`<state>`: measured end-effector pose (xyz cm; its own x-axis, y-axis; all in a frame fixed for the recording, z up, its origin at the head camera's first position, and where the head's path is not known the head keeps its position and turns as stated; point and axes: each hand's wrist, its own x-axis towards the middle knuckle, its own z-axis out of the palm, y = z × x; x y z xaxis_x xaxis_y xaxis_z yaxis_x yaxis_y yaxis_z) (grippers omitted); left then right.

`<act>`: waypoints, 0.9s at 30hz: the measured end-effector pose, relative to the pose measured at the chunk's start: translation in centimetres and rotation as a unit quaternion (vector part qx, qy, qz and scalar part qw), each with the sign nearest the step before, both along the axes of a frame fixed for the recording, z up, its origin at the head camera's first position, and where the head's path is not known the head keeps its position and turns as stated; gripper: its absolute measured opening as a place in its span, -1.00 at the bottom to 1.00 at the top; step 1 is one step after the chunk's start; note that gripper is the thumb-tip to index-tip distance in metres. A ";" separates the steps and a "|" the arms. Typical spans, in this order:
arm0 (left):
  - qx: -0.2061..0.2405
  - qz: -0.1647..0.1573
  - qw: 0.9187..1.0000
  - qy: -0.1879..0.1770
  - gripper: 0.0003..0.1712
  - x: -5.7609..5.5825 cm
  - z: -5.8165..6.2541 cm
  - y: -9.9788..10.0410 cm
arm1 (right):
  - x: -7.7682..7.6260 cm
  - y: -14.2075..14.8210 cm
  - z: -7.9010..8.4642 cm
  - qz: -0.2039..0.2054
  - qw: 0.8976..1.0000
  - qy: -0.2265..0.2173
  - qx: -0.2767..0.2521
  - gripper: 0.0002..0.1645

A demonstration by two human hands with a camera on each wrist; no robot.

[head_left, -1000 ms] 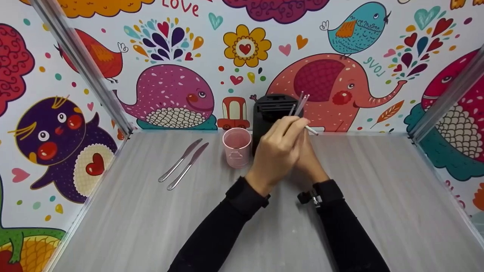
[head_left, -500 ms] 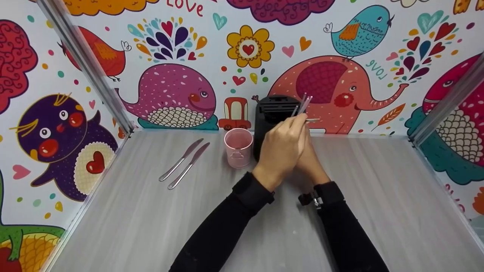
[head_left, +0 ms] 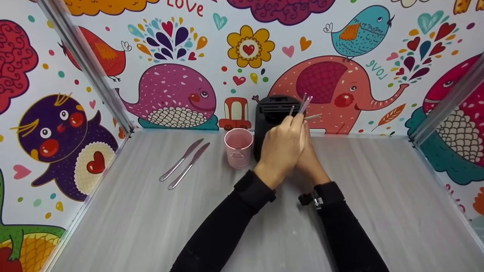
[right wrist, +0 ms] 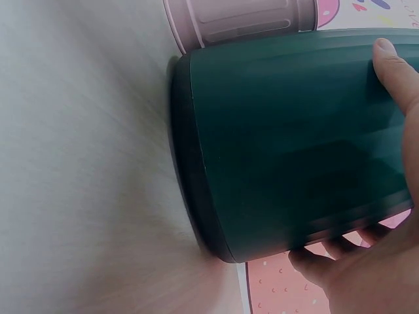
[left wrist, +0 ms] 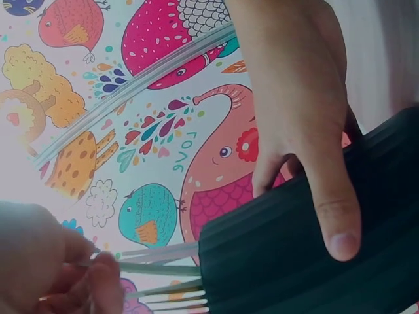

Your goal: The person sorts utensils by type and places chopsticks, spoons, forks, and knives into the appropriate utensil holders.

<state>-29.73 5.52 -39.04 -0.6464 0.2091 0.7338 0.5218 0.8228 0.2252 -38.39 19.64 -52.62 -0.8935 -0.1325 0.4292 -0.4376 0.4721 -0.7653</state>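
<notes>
A dark upright holder [head_left: 261,132] with a slotted top stands at the back of the table; it looks green in the right wrist view. My right hand [right wrist: 383,261] grips its side, thumb on one face and fingers round the other. Several thin chopsticks [left wrist: 173,296] stick out of the holder's top. Above it my left hand [head_left: 281,149] pinches a thin, pale chopstick [head_left: 313,116], whose end points right past the fingers. In the left wrist view, the fingertips of the left hand lie close to the sticks' ends. The left hand hides much of the right in the head view.
Close to the holder's left stands a pink mug [head_left: 238,153]. Two table knives [head_left: 189,166] lie side by side farther left. A patterned wall [head_left: 166,94] rises right behind the holder, with metal posts [head_left: 90,64] at the corners.
My left hand has shifted slightly right. The right end of the pinched chopstick has tilted upward. The right hand stays on the holder, and the head view has shifted a little.
</notes>
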 end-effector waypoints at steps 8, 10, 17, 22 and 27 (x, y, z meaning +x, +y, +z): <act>0.000 0.034 0.998 -0.061 -0.72 -0.5 0.5 0.4 | -0.4 0.3 -0.4 0.025 0.998 0.018 -0.048 0.43; 0.013 0.030 0.997 -0.072 -0.71 -0.5 0.8 0.4 | -0.5 0.1 -0.3 0.021 0.999 0.027 -0.041 0.35; 0.040 0.021 0.998 -0.048 -0.73 -0.9 1.2 0.0 | -0.1 -0.4 0.4 0.029 0.996 0.001 -0.081 0.35; 0.035 0.018 0.998 -0.047 -0.71 -1.0 0.7 -0.1 | 1.6 -0.6 2.2 0.043 0.994 -0.041 -0.094 0.41; 0.039 0.005 0.998 -0.044 -0.68 -0.6 0.4 -0.3 | 2.6 -0.7 3.3 0.043 0.995 -0.044 -0.084 0.32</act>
<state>-30.33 5.21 -38.67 -0.7110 0.1470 0.6876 0.4891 0.8060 0.3334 -35.83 18.92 -49.36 -0.9173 -0.1431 0.3717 -0.3981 0.2980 -0.8676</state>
